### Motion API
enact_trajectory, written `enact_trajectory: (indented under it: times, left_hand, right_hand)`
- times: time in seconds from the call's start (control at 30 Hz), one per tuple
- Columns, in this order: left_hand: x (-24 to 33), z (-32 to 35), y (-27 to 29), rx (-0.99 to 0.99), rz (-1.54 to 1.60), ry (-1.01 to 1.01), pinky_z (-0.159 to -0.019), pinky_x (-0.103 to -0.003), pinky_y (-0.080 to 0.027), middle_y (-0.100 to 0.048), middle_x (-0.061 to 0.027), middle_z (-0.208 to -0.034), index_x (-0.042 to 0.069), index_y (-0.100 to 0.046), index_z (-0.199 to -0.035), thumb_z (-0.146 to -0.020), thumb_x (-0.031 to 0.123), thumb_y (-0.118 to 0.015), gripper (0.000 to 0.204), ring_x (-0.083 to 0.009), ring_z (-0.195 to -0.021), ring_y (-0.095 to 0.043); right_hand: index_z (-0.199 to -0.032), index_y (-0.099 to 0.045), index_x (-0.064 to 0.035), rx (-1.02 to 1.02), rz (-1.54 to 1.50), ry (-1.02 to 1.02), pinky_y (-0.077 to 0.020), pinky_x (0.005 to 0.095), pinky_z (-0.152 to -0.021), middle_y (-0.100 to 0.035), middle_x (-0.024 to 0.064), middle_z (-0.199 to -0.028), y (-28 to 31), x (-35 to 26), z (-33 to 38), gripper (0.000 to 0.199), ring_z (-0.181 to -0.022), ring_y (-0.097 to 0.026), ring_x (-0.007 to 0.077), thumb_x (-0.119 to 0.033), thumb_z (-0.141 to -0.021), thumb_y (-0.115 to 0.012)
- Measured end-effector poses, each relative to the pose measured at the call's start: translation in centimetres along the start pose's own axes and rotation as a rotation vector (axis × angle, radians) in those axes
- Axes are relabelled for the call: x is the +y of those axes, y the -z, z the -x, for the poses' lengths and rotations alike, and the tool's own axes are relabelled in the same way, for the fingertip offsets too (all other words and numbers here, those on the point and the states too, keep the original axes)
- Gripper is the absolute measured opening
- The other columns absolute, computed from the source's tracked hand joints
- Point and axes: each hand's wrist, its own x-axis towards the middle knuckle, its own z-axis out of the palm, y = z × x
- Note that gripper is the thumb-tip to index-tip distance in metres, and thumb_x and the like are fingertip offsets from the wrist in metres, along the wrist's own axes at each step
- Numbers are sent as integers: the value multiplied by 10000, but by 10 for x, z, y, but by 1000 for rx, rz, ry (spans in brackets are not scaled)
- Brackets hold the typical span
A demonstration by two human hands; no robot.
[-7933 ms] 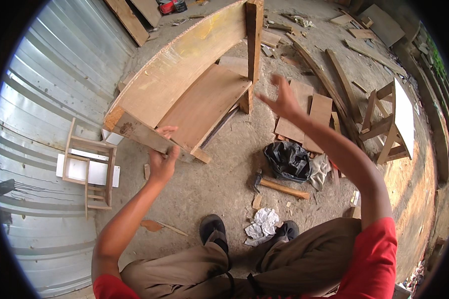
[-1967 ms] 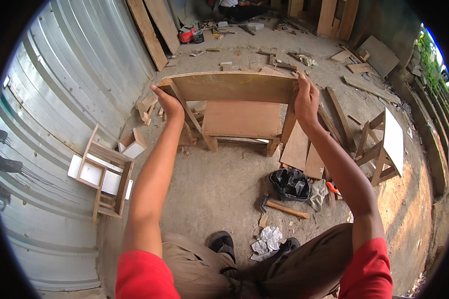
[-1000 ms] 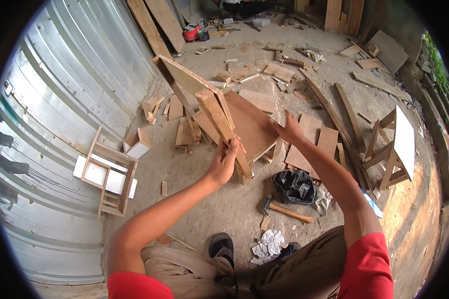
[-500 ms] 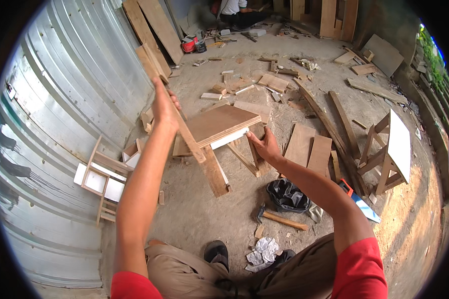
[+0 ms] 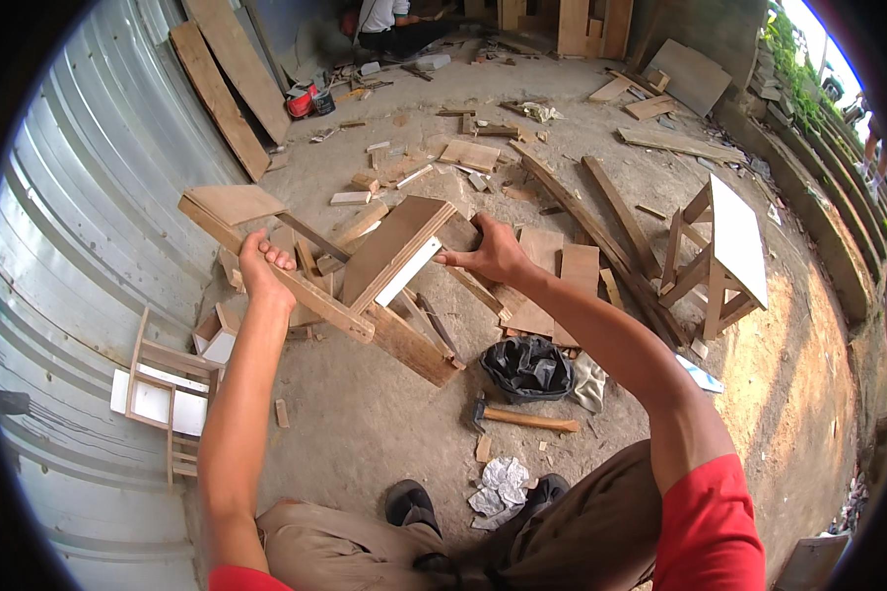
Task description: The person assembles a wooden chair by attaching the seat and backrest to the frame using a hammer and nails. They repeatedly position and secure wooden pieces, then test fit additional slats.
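Observation:
A small wooden chair [image 5: 388,244] is held up in front of me, tilted with its backrest leaning to the left. My left hand [image 5: 264,268] is closed round one of the long back posts, below the backrest's plywood panel. My right hand [image 5: 500,254] grips the far right side of the chair by the seat's white-edged front, its thumb near the white strip and its fingers hidden behind the wood. The legs slant down to the right, apparently off the floor. Below the chair are a black plastic bag [image 5: 528,368] and a hammer [image 5: 530,421] with a wooden handle.
A white-topped stool [image 5: 737,241] stands at right. Another small chair [image 5: 168,399] lies by the corrugated metal wall [image 5: 99,295]. Long planks [image 5: 601,241] and scraps cover the floor ahead. Crumpled paper [image 5: 503,488] lies by my feet. A person [image 5: 394,25] crouches at the back.
The chair has tipped further left, its backrest swinging down so the panel shows. Both hands keep hold of it. The surroundings have shifted left in view.

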Motion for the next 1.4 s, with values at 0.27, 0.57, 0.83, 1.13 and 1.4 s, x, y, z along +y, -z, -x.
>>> enact_trajectory:
  times: [0.27, 0.57, 0.83, 1.13, 1.4]
  left_hand:
    - [6, -8, 26, -300, -97, -87, -469, -251, -317, -351, 44, -548, 161, -389, -708, -826, 202, -595, 241, -93, -465, -349]
    - [-32, -27, 83, -665, -441, -181, -496, -286, -389, -395, 0, -520, 91, -451, -679, -850, 136, -550, 202, -130, -456, -415]
    - [-34, -17, 135, -608, -820, -167, -829, -354, -494, -620, -78, -814, 43, -567, -892, -868, 121, -513, 98, -176, -821, -612]
    - [-89, 16, 168, -242, -1212, 147, -938, -397, -516, -590, -116, -1236, 44, -543, -1308, -937, 416, -636, 533, -244, -1191, -554]
    - [-51, -18, 203, -346, -1018, 230, -900, -375, -490, -614, -49, -1185, 123, -628, -1184, -902, 172, -686, 292, -191, -1119, -572]
  right_hand:
    - [-1199, -484, 54, 11, -186, 48, -506, 426, -880, -666, 244, -1035, -65, 13, 47, 787, -1022, -647, 347, -539, -772, -775]
    - [-1199, -557, 138, -331, -476, -364, -528, 370, -776, -656, 196, -963, -102, 63, 75, 899, -836, -646, 255, -706, -915, -442]
    - [-1238, -493, 107, -214, -343, -544, -547, 361, -782, -634, 185, -1040, -96, 55, -2, 950, -929, -648, 228, -754, -838, -521]
    - [-1235, -514, 135, -194, -647, -612, -604, 421, -723, -620, 222, -1150, -152, 47, -2, 745, -995, -669, 279, -521, -904, -637]
    - [-1264, -463, 68, -286, -782, -594, -591, 340, -731, -636, 210, -1029, -167, -1, 97, 628, -836, -665, 222, -440, -935, -631]
